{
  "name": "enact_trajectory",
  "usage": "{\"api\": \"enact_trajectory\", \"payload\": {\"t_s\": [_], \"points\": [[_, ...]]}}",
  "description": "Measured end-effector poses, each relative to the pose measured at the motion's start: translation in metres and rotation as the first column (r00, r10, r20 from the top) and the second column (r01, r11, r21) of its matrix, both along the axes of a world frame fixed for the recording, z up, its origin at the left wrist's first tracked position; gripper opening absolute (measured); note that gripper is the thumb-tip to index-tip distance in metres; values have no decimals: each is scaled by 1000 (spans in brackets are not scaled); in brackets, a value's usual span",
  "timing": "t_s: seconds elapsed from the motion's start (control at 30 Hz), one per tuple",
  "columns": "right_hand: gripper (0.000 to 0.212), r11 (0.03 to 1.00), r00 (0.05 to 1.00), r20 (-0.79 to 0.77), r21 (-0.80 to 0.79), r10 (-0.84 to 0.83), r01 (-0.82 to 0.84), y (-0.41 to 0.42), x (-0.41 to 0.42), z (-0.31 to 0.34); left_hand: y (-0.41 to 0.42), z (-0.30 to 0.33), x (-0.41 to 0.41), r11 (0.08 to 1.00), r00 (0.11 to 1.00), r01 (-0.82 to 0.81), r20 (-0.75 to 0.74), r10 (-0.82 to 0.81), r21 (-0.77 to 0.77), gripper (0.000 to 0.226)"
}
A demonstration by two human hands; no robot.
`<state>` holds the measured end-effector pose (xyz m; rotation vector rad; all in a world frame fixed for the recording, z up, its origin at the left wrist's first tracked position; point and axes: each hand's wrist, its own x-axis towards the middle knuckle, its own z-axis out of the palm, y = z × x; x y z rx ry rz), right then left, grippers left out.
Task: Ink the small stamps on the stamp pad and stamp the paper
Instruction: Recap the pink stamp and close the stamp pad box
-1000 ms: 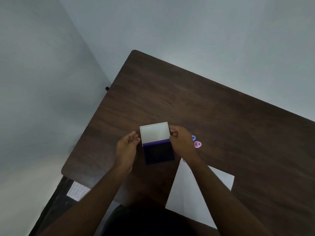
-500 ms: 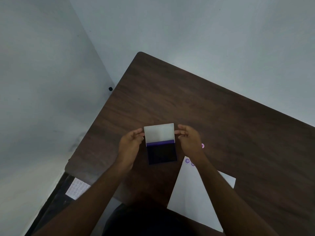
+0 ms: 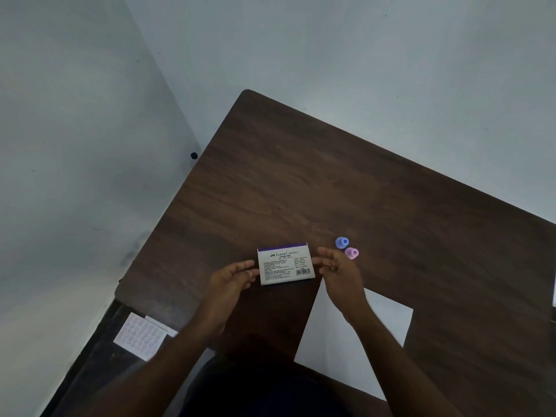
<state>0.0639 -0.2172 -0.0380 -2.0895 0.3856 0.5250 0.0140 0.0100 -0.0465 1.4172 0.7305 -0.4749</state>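
A white stamp pad case [image 3: 285,267] lies shut on the brown table [image 3: 316,182], its printed label and barcode facing up. My left hand [image 3: 231,279] is at its left edge and my right hand [image 3: 338,273] at its right edge. The fingers of both are loosely extended, with the tips at or just off the case. Two small stamps stand right of the case, a blue stamp [image 3: 342,242] and a pink stamp [image 3: 351,253] just beyond my right fingers. A white paper sheet [image 3: 379,323] lies near the front edge, partly under my right forearm.
Pale walls meet close behind the table's far left corner. Below the table's left edge, a white sheet printed with rows of circles [image 3: 140,335] lies on a dark surface. A small black object [image 3: 194,155] sits against the wall by the table's left side.
The stamp pad's raised lid has come down over the dark ink surface, so the case is shut. My right hand has drawn back a little, uncovering the blue and pink stamps.
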Motion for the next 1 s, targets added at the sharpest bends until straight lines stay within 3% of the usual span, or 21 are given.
{"api": "enact_trajectory", "payload": {"t_s": [0.5,0.63,0.77,0.83,0.9,1.0], "points": [[29,990,1000,-11,-140,-4,3,6,-2,-15,-9,-15,1,993,998,55,-43,-50,105,40],[26,968,993,84,-243,87,-64,8,-4,-19,-8,-21,1,978,995,93,14,-97,185,34],[24,940,971,133,-308,197,-148,7,-2,-19,-8,-17,5,880,931,186,207,-300,437,33],[34,915,949,174,-359,262,-186,5,1,-11,-10,-12,11,749,851,235,241,-466,619,40],[46,847,859,318,-485,401,-216,1,9,1,-12,-3,24,605,784,226,227,-578,763,53],[51,808,778,426,-565,461,-168,-8,30,30,-17,22,60,522,666,147,306,-680,840,54]]}}
